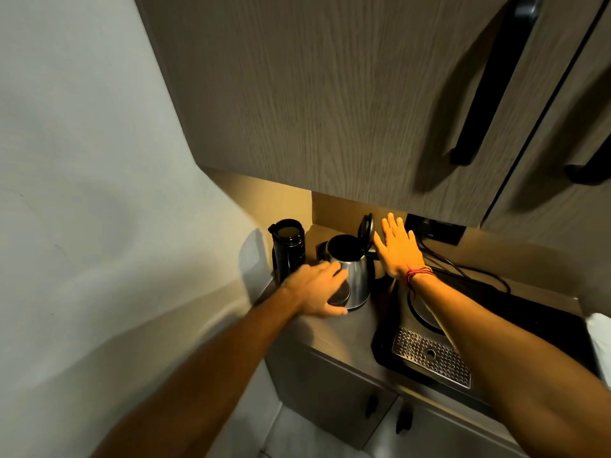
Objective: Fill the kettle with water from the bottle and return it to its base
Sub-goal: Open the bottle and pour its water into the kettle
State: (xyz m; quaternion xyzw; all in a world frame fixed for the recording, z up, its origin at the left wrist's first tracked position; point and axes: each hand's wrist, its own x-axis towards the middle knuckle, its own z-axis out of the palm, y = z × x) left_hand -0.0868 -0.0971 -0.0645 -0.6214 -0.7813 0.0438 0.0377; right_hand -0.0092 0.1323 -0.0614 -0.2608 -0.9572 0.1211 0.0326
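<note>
Steel kettle (352,276) stands upright on the counter (350,328) in the back left corner, under the wall cabinet (330,94); it sits off its base. Lid (367,228) is hinged up and back, standing nearly vertical, mouth open and dark inside; water level cannot be told. Left hand (314,292) lies against the kettle's lower left side, fingers curled partway around the body near its foot, thumb low toward the counter; contact looks real, though how firmly it grips cannot be told. Right hand (398,247) is just right of the raised lid, palm flat and facing down and away, fingers spread wide and straight, holding nothing; fingertips are close to the lid's edge, touching or not cannot be told. A red thread band (417,272) circles the right wrist. Black bottle (288,249) stands upright just left of the kettle, against the wall (99,160), cap off, mouth open and pale inside. Right of the kettle, partly under the right forearm, lies a black tray (542,325) with the round kettle base (425,314) on it and a perforated metal drip grille (429,355) at the front. Black cord (469,271) runs from the base area back to a dark socket plate (436,229) on the rear wall. 2 black handles (492,84) show on the cabinet doors above.
</note>
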